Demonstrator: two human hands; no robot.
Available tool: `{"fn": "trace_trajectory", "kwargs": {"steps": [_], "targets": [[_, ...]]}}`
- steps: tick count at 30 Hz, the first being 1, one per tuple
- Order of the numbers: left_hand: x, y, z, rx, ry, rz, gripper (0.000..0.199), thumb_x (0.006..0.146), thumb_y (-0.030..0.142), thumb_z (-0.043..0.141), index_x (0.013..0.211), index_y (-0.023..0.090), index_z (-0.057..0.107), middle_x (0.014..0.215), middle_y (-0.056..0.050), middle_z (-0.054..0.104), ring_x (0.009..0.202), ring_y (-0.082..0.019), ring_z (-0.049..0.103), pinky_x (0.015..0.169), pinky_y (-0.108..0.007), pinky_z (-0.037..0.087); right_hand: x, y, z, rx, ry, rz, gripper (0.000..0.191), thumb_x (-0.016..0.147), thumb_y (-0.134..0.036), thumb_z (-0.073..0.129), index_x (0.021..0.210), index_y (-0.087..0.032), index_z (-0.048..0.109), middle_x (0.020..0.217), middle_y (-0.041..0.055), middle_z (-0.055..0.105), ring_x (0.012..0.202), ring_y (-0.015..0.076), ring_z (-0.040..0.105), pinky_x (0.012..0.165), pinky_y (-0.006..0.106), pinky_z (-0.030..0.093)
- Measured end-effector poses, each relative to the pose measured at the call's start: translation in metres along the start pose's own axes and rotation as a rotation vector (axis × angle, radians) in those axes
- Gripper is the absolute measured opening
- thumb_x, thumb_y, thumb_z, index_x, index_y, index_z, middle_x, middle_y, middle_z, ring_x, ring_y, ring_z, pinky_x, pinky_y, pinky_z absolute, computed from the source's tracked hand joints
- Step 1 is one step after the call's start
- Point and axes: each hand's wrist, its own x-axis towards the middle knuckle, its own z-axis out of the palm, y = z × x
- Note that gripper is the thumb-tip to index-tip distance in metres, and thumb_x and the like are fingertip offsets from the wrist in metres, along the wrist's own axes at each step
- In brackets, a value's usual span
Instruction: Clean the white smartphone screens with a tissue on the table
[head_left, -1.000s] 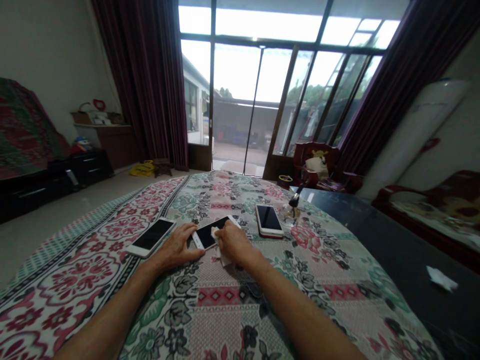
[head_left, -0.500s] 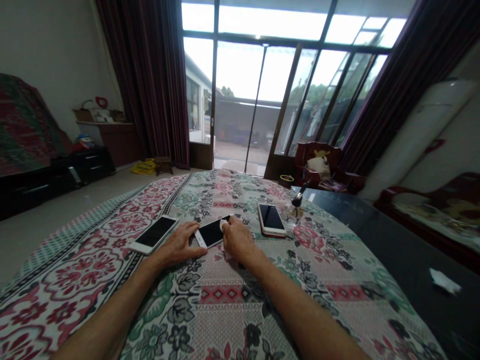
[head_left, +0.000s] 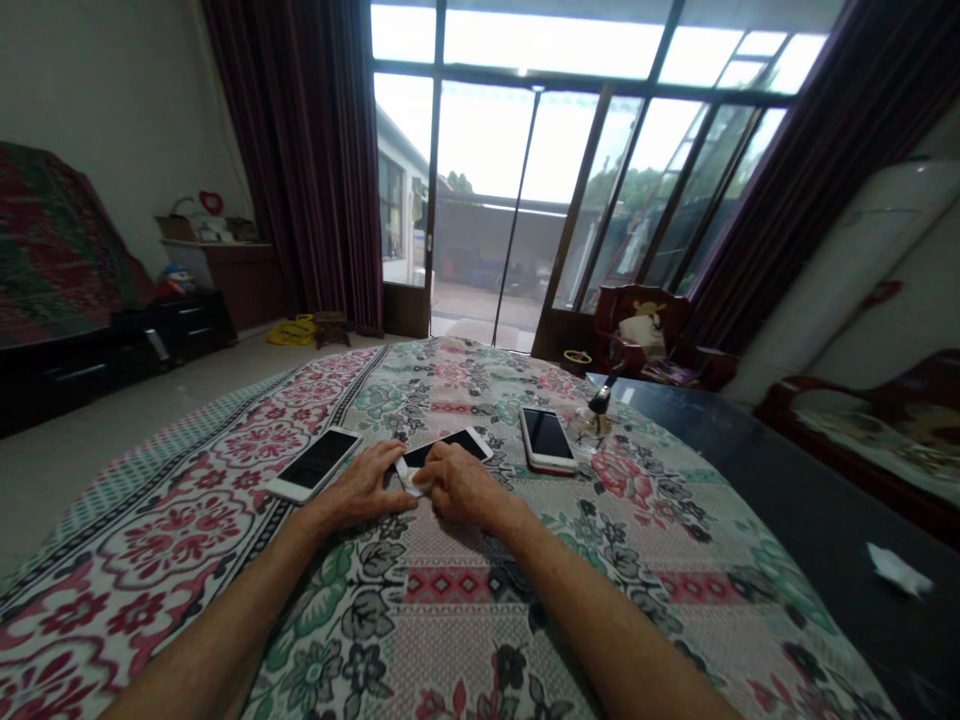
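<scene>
Steady the middle phone (head_left: 468,438), well inside the rounded far edge of the tablecloth (head_left: 484,640), with the left hand (head_left: 364,488), thumb and fingers parted across its left end; with the right hand (head_left: 461,485), pinching a white tissue (head_left: 421,477), press lightly, wipe lengthwise and reach into both corners there

Smooth phone screen (head_left: 459,441), matt cloth tablecloth (head_left: 540,570)

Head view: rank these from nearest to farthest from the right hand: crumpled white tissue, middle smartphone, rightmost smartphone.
1. Middle smartphone: partly covered by the right hand.
2. Rightmost smartphone: to that hand's right.
3. Crumpled white tissue: far right, off the tablecloth.
</scene>
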Motion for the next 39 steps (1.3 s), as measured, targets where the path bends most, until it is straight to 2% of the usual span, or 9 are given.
{"fn": "trace_trajectory", "kwargs": {"steps": [5,8,12,16,18,24,31,34,39], "targets": [[0.000,-0.001,0.001,0.007,0.000,-0.014,0.075,0.071,0.055,0.068,0.134,0.018,0.051,0.145,-0.014,0.047,0.134,-0.032,0.042,0.111,-0.044,0.035,-0.009,0.008,-0.021,0.017,-0.110,0.168,0.033,0.073,-0.006,0.055,0.091,-0.021,0.078,0.093,0.0064,0.067,0.088,0.0176,0.058,0.079,0.025,0.042],[0.001,0.001,0.000,-0.006,-0.011,-0.003,0.074,0.072,0.054,0.068,0.135,0.019,0.051,0.145,-0.014,0.046,0.134,-0.031,0.041,0.111,-0.045,0.033,-0.008,0.012,-0.026,0.059,-0.012,0.185,0.034,0.072,-0.006,0.054,0.091,-0.020,0.078,0.091,0.0056,0.068,0.084,0.0160,0.059,0.077,0.024,0.042],[0.001,0.001,-0.001,-0.035,-0.027,0.006,0.072,0.072,0.054,0.068,0.132,0.017,0.052,0.145,-0.015,0.045,0.134,-0.032,0.041,0.112,-0.046,0.032,0.000,0.006,-0.021,0.214,0.145,0.189,0.036,0.075,-0.007,0.051,0.098,-0.019,0.076,0.092,0.0047,0.070,0.084,0.0148,0.059,0.078,0.023,0.043],[0.001,0.004,-0.002,-0.037,-0.028,-0.012,0.071,0.072,0.054,0.067,0.131,0.019,0.052,0.145,-0.015,0.046,0.134,-0.033,0.041,0.111,-0.047,0.032,0.006,0.000,-0.009,0.511,0.118,0.277,0.032,0.078,-0.008,0.048,0.097,-0.015,0.072,0.089,0.0022,0.070,0.075,0.0116,0.060,0.067,0.019,0.043],[0.000,0.005,-0.002,-0.036,-0.027,-0.013,0.070,0.072,0.053,0.067,0.132,0.019,0.052,0.145,-0.015,0.046,0.134,-0.033,0.041,0.112,-0.048,0.031,0.007,0.000,-0.004,0.557,0.120,0.336,0.027,0.080,-0.010,0.048,0.095,-0.015,0.071,0.084,0.0010,0.069,0.070,0.0106,0.058,0.063,0.018,0.041],[0.000,0.005,-0.002,-0.032,-0.017,-0.024,0.070,0.071,0.051,0.069,0.132,0.021,0.053,0.146,-0.014,0.046,0.136,-0.033,0.039,0.112,-0.048,0.031,0.006,-0.004,0.003,0.337,0.254,0.409,0.017,0.079,-0.015,0.055,0.090,-0.015,0.068,0.076,0.0009,0.067,0.063,0.0109,0.053,0.060,0.020,0.037],[0.000,0.004,-0.001,-0.036,-0.002,0.008,0.069,0.072,0.048,0.069,0.132,0.021,0.052,0.142,-0.012,0.049,0.132,-0.031,0.044,0.110,-0.046,0.034,0.005,0.010,-0.001,0.260,0.219,0.431,0.020,0.078,-0.012,0.053,0.088,-0.017,0.070,0.081,0.0023,0.071,0.071,0.0130,0.058,0.066,0.021,0.038],[0.001,0.003,0.000,-0.020,0.005,0.004,0.071,0.072,0.051,0.069,0.133,0.019,0.052,0.143,-0.013,0.048,0.132,-0.032,0.044,0.111,-0.045,0.034,0.005,0.013,-0.006,0.308,0.220,0.423,0.022,0.077,-0.010,0.053,0.088,-0.017,0.071,0.079,0.0012,0.070,0.071,0.0130,0.058,0.067,0.021,0.039],[0.000,0.001,0.002,-0.004,0.006,-0.004,0.072,0.073,0.053,0.068,0.134,0.018,0.051,0.143,-0.014,0.048,0.134,-0.032,0.043,0.111,-0.044,0.034,0.006,0.006,-0.010,0.160,0.367,0.328,0.015,0.081,-0.017,0.059,0.091,-0.016,0.071,0.084,0.0039,0.067,0.076,0.0134,0.056,0.073,0.024,0.039]]}}
